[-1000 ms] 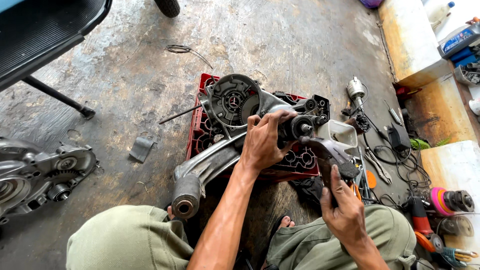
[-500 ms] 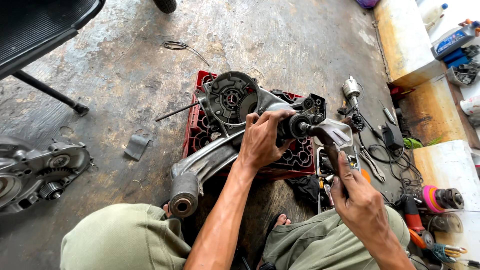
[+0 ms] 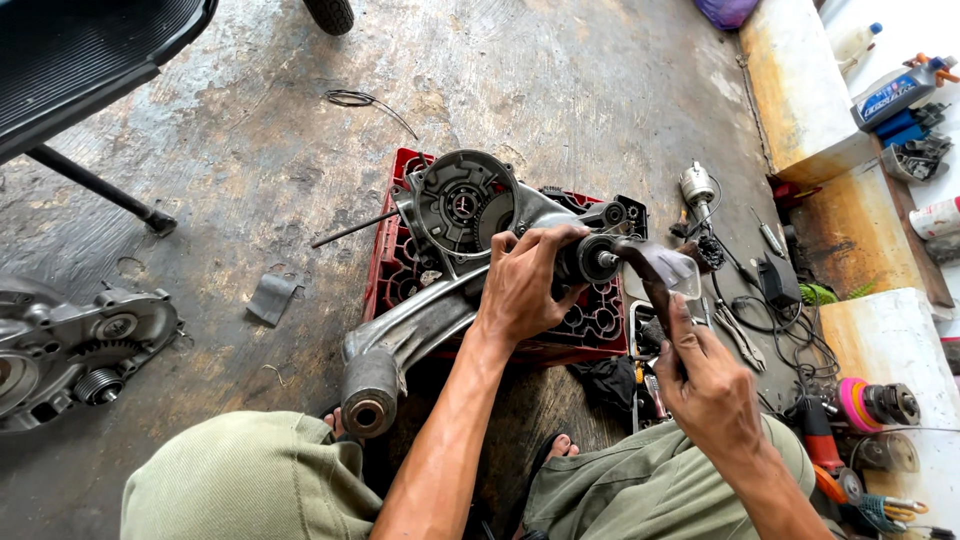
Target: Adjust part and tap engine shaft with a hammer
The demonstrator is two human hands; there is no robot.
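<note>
A grey metal engine casing (image 3: 455, 215) lies across a red plastic crate (image 3: 400, 262). My left hand (image 3: 522, 285) grips the casing's right end, next to a round black part (image 3: 597, 260) fitted there. My right hand (image 3: 708, 385) holds the dark handle of a curved tool (image 3: 652, 275) whose head sits on that round part. The casing's long arm runs down to a round bush (image 3: 368, 405) near my left knee.
Another engine half (image 3: 75, 345) lies at the left. A black scooter panel on a stand (image 3: 90, 70) is at the top left. Hand tools, cables, a grinder with a pink disc (image 3: 865, 400) and bottles (image 3: 895, 92) crowd the right side.
My right hand has lifted from beside my right knee toward the casing, bringing the curved tool's head onto the round black part. My left hand has kept its grip.
</note>
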